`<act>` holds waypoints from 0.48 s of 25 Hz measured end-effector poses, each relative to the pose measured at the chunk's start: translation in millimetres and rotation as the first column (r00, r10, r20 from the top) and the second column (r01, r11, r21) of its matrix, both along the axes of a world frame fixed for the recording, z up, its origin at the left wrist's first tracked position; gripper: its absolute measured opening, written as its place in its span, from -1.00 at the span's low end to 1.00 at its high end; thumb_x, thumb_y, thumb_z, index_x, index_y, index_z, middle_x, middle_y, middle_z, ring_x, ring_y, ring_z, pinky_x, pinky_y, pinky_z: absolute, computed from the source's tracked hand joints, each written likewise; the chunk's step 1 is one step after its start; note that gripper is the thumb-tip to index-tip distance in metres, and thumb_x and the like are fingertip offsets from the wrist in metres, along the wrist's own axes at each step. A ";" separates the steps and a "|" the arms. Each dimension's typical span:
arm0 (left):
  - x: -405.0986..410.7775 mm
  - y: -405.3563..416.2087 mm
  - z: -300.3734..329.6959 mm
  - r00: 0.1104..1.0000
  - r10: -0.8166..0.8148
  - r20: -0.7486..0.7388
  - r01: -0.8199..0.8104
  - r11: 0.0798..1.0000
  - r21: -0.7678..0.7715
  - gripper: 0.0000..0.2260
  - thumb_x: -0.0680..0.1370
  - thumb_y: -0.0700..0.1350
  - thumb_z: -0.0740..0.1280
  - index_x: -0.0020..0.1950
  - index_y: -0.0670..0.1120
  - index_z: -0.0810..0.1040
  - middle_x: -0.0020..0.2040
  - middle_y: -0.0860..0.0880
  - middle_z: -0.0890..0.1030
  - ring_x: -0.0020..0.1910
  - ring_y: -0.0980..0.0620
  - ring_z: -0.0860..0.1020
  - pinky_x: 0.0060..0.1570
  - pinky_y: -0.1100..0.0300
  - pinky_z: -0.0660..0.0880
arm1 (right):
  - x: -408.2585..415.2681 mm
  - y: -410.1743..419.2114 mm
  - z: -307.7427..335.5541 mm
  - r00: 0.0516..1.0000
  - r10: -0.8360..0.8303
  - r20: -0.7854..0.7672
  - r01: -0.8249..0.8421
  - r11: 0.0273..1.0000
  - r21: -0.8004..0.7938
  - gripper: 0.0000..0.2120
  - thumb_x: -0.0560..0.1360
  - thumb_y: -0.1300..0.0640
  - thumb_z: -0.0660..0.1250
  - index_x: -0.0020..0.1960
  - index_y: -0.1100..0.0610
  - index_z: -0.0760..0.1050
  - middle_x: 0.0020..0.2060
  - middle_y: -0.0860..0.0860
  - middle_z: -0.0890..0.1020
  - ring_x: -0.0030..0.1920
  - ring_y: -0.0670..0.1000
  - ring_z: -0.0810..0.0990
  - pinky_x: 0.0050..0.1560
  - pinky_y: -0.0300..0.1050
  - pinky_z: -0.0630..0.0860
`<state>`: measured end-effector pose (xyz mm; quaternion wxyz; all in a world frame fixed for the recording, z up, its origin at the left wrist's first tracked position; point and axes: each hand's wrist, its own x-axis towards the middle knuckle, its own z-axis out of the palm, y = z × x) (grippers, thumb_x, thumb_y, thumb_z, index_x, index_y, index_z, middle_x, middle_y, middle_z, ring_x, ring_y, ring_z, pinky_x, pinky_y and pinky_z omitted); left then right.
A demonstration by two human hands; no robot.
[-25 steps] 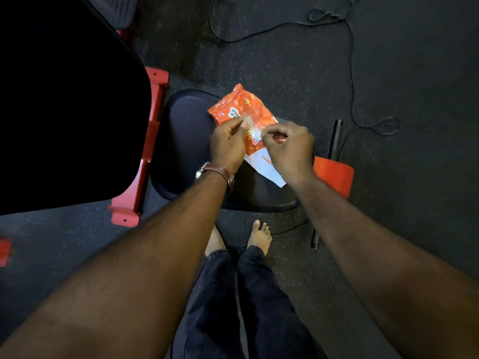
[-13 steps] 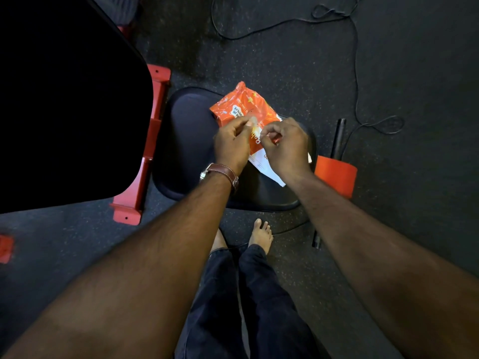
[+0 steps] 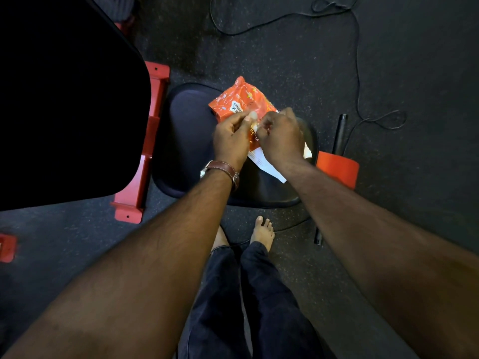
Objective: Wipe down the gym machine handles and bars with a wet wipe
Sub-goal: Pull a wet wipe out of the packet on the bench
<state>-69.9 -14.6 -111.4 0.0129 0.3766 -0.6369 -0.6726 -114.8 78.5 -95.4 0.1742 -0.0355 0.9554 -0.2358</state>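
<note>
On the black padded seat (image 3: 186, 141), the left hand (image 3: 230, 141) and right hand (image 3: 281, 137) pinch the orange wet-wipe pack (image 3: 242, 101) at its middle; "pH balanced" reads at its 10 o'clock corner.

Head camera, looking steeply down.
It hangs close above the black padded seat (image 3: 186, 141), with forearms reaching away from the lens toward it.
</note>
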 end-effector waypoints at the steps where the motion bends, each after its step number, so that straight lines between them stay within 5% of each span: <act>1: -0.2 0.1 0.7 1.000 0.002 -0.006 -0.002 1.000 0.003 -0.82 0.58 -0.10 0.40 0.15 -0.09 0.68 0.09 0.03 0.69 0.12 0.09 0.62 0.15 0.16 0.57 | 0.3 1.0 -0.4 1.000 0.009 0.011 -0.009 1.000 -0.017 -0.90 0.55 0.11 0.32 -0.04 0.10 0.60 0.07 0.09 0.49 -0.02 0.08 0.55 -0.04 0.02 0.54; 7: 1.0 0.5 0.0 1.000 -0.018 0.010 0.018 1.000 -0.003 -0.82 0.60 -0.11 0.38 0.17 -0.07 0.67 0.07 0.08 0.67 0.04 0.19 0.62 -0.12 0.42 0.51 | 1.6 10.5 -3.3 0.999 0.043 0.032 -0.041 0.997 -0.069 -0.92 0.48 0.25 0.38 -0.16 0.12 0.61 -0.03 0.07 0.58 -0.11 0.05 0.60 -0.03 0.01 0.57; 12: 0.6 1.4 -3.6 0.995 -0.096 -0.013 0.092 0.980 -0.175 -0.82 0.58 -0.21 0.37 0.17 -0.10 0.64 0.09 0.01 0.68 0.11 0.11 0.62 0.11 0.19 0.58 | -2.4 13.6 13.8 0.994 -0.058 0.094 0.070 0.989 -0.127 -0.88 0.54 0.22 0.32 -0.11 0.16 0.63 -0.20 -0.01 0.62 -0.34 -0.13 0.48 -0.40 -0.48 0.34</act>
